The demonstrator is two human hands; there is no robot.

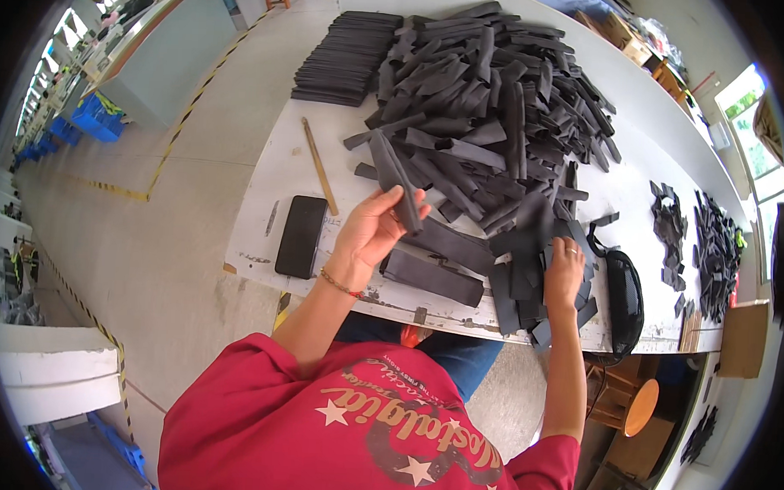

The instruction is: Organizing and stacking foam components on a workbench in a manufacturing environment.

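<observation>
My left hand (373, 230) grips a folded dark grey fabric strip (394, 180), held tilted above the table. Over a spread of dark flat rectangular pieces (517, 288), my right hand (565, 270) pinches one of them between bent fingers; its outline is blurred. Two folded fabric strips (434, 278) lie on the table between my hands. Beyond them rises a large loose heap of dark grey fabric strips (492, 102). A neat stack of flat strips (347, 58) sits at the far left of that heap.
On the white table (269, 167) lie a black phone (301, 237) and a thin wooden stick (320, 165). A glossy black case (623, 303) is right of my right hand. More dark scraps (715, 261) lie far right. A round wooden stool (640, 407) stands below.
</observation>
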